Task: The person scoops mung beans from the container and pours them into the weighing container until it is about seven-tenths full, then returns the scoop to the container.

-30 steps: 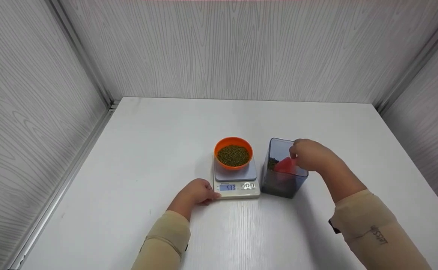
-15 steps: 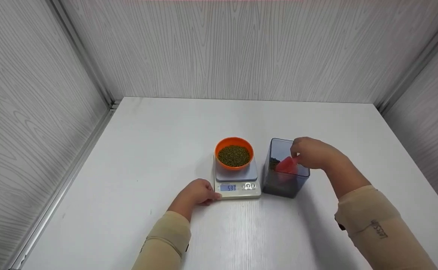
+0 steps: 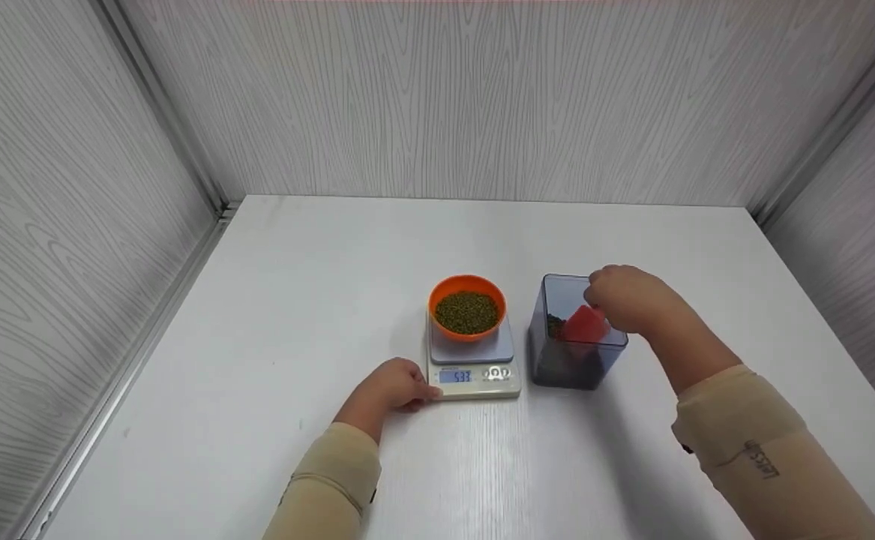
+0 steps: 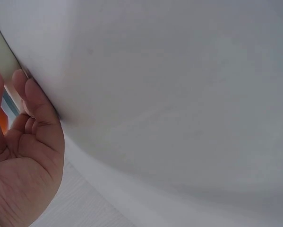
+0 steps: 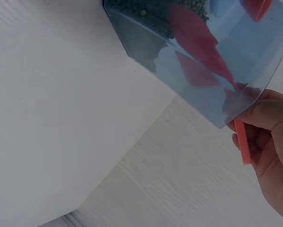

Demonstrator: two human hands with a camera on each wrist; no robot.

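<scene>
A white kitchen scale [image 3: 478,382] with a lit display reading 533 bears an orange bowl [image 3: 437,309] of small green grains [image 3: 467,312]. My left hand [image 3: 394,384] pinches the scale's front left corner, thumb on top; the left wrist view shows the fingers at its edge. To the scale's right stands a clear bluish container [image 3: 563,364], with dark green grains low inside. My right hand [image 3: 632,298] holds a red scoop [image 3: 585,325] by its handle over the container's right rim. In the right wrist view the scoop's handle [image 5: 243,142] sticks out between the fingers.
Everything stands on a white table [image 3: 317,285]. Pale wood-grain panels [image 3: 437,97] enclose it at the back and on both sides. A narrow gap separates the scale from the container.
The container has shifted slightly to the right, away from the scale. My right hand and the scoop have moved a little right and up. The left hand, scale and bowl stay in place.
</scene>
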